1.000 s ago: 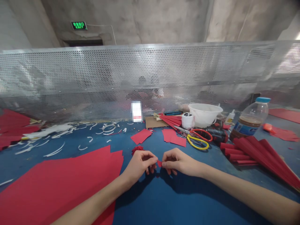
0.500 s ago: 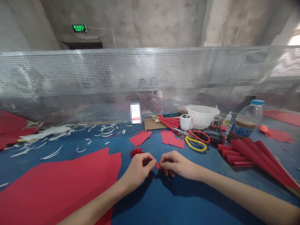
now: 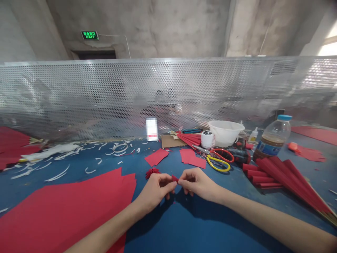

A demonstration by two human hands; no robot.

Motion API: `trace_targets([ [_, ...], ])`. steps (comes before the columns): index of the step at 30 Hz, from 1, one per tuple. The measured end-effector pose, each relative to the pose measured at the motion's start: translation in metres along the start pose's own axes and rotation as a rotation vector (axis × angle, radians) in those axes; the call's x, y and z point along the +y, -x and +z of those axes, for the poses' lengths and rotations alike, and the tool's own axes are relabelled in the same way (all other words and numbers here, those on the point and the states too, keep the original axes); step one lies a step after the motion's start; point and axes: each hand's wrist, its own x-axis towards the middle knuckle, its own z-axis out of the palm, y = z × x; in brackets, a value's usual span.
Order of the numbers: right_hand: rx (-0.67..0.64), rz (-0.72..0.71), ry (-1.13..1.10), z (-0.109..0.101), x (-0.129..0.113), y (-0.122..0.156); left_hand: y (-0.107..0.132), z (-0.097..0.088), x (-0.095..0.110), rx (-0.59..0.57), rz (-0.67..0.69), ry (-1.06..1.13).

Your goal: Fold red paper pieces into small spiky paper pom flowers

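Between my fingertips, just above the blue table (image 3: 200,225), is a small piece of red paper (image 3: 174,179). My left hand (image 3: 158,189) pinches it from the left, and my right hand (image 3: 197,182) has its thumb and fingertips closed at its right end. Part of the piece is hidden by my fingers. Right behind my left hand lies a pleated red paper piece (image 3: 152,172). Farther back are a red paper sheet (image 3: 157,157) and several small red paper pieces (image 3: 193,159).
Large red sheets (image 3: 68,203) spread at the left, with white paper scraps (image 3: 60,154) beyond. Scissors (image 3: 218,161), a thread spool (image 3: 207,139), a white bucket (image 3: 225,133), a bottle (image 3: 273,138) and folded red paper (image 3: 286,175) stand or lie at the right. A perforated metal screen (image 3: 105,91) borders the back.
The red paper between my fingers has turned and now points up toward the left. Both hands stay close together, the right one a little nearer the left. The view has tilted slightly.
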Motion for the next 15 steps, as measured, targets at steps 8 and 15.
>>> trace_targets([
  [8, 0.072, -0.141, 0.225, 0.003, -0.002, 0.006, -0.002, -0.002, -0.006, 0.048, -0.045, 0.007],
  [15, 0.067, -0.234, 0.384, 0.008, -0.003, 0.013, 0.002, -0.003, -0.010, -0.015, -0.012, 0.063],
])
